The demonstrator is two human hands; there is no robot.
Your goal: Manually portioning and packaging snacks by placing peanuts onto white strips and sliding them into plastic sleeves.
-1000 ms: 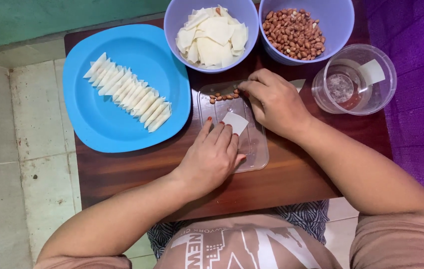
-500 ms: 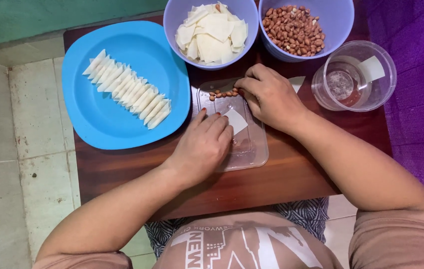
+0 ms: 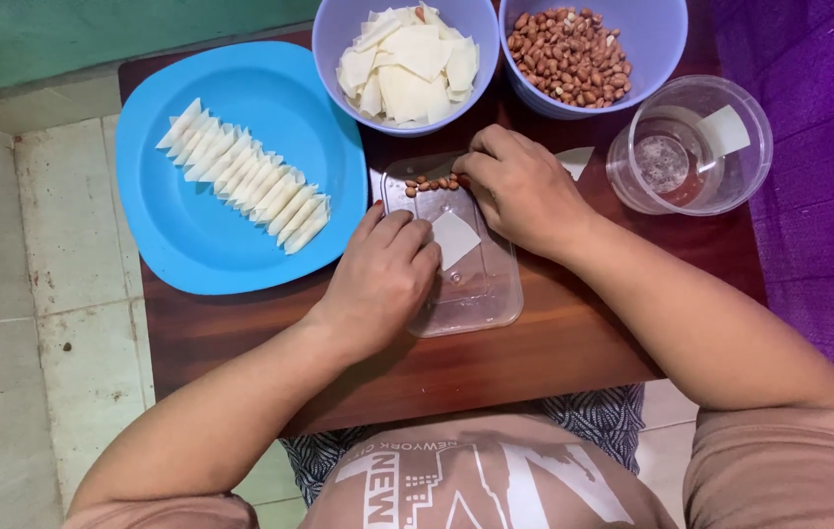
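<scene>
Left hand (image 3: 383,279) pressing flat on pale square wrapper (image 3: 456,238) atop clear plastic lid (image 3: 476,294), right hand (image 3: 525,191) pinching small row of brown peanuts (image 3: 432,182) beside it; nuts likely rolling off if nudged.

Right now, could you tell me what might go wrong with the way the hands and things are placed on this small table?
The peanuts lie loose near the clear lid's edge, so the right hand could nudge them off. The clear cup stands close to the right forearm and might tip. The left hand may crease the wrapper square.
</scene>
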